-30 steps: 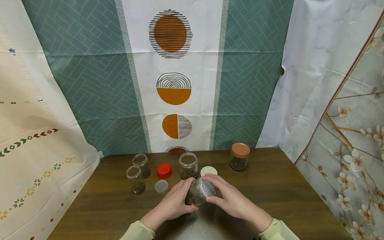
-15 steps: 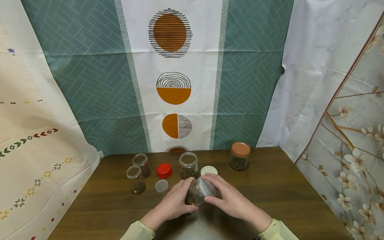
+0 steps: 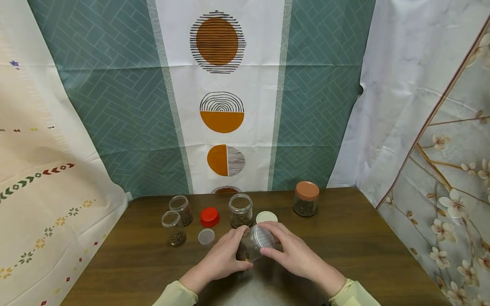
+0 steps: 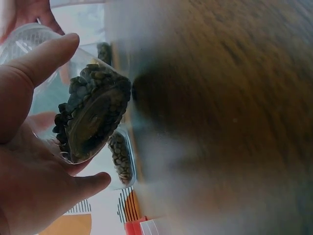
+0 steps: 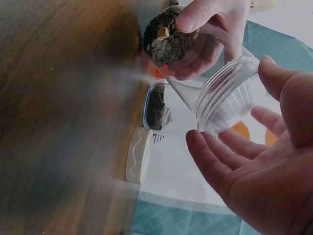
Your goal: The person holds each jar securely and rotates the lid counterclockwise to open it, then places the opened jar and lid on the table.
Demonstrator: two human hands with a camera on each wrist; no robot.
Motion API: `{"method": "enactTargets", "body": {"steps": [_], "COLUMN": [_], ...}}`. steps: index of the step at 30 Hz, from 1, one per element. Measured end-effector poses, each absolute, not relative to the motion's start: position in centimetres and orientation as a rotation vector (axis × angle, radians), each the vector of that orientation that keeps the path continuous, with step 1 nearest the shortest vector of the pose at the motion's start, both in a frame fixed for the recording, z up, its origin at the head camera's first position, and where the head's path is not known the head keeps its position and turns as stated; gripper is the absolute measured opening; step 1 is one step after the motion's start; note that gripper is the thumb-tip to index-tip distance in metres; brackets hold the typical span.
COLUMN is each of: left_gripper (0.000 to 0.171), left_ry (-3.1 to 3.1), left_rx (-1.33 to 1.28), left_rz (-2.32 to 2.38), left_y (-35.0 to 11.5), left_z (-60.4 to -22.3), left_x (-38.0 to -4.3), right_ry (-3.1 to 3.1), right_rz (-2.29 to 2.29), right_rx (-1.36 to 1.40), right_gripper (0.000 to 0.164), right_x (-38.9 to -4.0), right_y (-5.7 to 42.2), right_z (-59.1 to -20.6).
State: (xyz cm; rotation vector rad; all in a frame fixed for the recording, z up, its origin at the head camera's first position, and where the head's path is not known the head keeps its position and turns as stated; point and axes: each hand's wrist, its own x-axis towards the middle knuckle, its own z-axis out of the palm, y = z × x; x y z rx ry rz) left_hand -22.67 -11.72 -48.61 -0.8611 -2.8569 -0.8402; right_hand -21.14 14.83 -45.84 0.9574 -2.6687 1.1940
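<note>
A clear jar (image 4: 63,98) with a layer of small dark pebble-like bits (image 5: 168,46) and one yellowish piece leans tilted toward the right in the head view. My left hand (image 3: 226,257) grips its body, thumb on the near side and fingers behind. On the jar's upper end sits a clear ridged lid (image 3: 263,238). My right hand (image 3: 291,251) holds this lid between the thumb and the fingers, the thumb tip at its edge in the right wrist view. The jar's lower edge is close over the table (image 3: 344,255).
Behind my hands stands a lidless jar (image 3: 240,211) beside a cream lid (image 3: 266,217). Two lidless jars (image 3: 181,210), a red lid (image 3: 209,217) and a small clear lid (image 3: 206,236) are to the left. A brown-lidded jar (image 3: 306,199) stands back right.
The right thumb has shifted slightly up and left along the lid's edge. The left hand and the jar have hardly moved.
</note>
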Motion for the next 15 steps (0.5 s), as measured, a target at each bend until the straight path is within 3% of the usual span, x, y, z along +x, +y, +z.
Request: {"method": "enactTargets", "body": {"steps": [6, 15], "left_gripper": [0.098, 0.098], "left_ry": [-2.849, -2.844], "left_rx": [-0.875, -0.887], "left_rz": [-0.829, -0.835], "left_y": [-11.75, -11.8], "left_z": [-48.45, -48.16], "left_x": [-22.64, -22.43], "right_ry": [-2.712, -2.681], "right_rz": [1.199, 1.167], "right_rx": [0.889, 1.046], "right_gripper": [0.066, 0.064], "right_x": [-21.24, -21.43], "right_y": [14.81, 15.26], "right_z": [-45.73, -45.47]}}
